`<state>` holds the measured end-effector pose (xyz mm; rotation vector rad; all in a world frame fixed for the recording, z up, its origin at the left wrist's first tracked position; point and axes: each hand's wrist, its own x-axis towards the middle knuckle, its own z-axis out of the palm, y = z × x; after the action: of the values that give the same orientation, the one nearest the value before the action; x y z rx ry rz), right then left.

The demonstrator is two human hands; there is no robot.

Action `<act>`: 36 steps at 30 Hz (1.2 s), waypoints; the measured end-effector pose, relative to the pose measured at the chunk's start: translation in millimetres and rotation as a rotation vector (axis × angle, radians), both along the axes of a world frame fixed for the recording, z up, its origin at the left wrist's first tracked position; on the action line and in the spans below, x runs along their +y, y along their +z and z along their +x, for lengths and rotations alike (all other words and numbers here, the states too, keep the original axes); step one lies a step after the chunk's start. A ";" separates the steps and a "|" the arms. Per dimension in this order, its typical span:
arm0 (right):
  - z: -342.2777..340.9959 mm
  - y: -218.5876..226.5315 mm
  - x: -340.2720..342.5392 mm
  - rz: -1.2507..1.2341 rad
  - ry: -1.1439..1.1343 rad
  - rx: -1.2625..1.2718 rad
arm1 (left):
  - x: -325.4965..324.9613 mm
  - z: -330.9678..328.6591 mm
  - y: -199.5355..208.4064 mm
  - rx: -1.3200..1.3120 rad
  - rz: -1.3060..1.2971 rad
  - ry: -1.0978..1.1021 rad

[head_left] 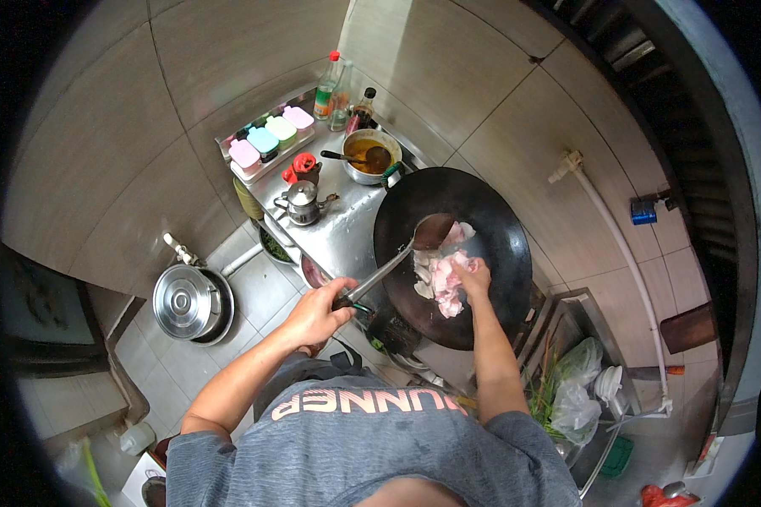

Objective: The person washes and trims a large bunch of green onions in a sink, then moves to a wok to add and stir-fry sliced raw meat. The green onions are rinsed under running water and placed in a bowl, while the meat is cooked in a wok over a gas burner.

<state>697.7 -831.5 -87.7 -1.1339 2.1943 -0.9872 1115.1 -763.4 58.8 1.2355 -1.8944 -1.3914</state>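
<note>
A large black wok (499, 203) stands in front of me, with pale pink raw meat (445, 286) heaped in its middle. My left hand (320, 313) is closed round the handle of a wok spatula (385, 275), whose broad dark blade rests in the wok against the meat's far side. Several pieces lie beside and partly behind that blade. Over the wok, my right hand (475, 277) grips the near right part of the heap, its fingertips partly hidden by the meat.
Beyond the wok on the steel counter (347, 207) are a pot of brown liquid with a ladle (366, 156), a small metal pot (302, 203), lidded seasoning boxes (263, 141) and bottles (340, 100). A lidded steel pot (186, 300) stands left; greens and plastic bags (577, 406) lie right.
</note>
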 end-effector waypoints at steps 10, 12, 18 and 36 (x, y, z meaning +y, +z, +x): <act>-30.5 -35.0 -6.1 -0.028 -0.173 -0.457 | -8.4 -10.1 -5.5 -0.023 0.015 0.027; -30.4 -40.8 0.4 0.009 -0.071 -0.368 | -8.7 -9.7 -5.5 0.005 0.008 0.030; -48.7 -26.7 3.0 0.098 -0.007 0.232 | -11.0 -11.5 -6.1 -0.036 0.041 0.008; -4.8 22.0 -16.6 0.412 0.314 0.580 | 2.0 1.3 12.3 -0.016 0.054 0.041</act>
<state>692.9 -848.1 -65.7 -1.6238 2.3731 -0.0546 1116.4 -761.4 71.0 1.3073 -1.8428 -1.4242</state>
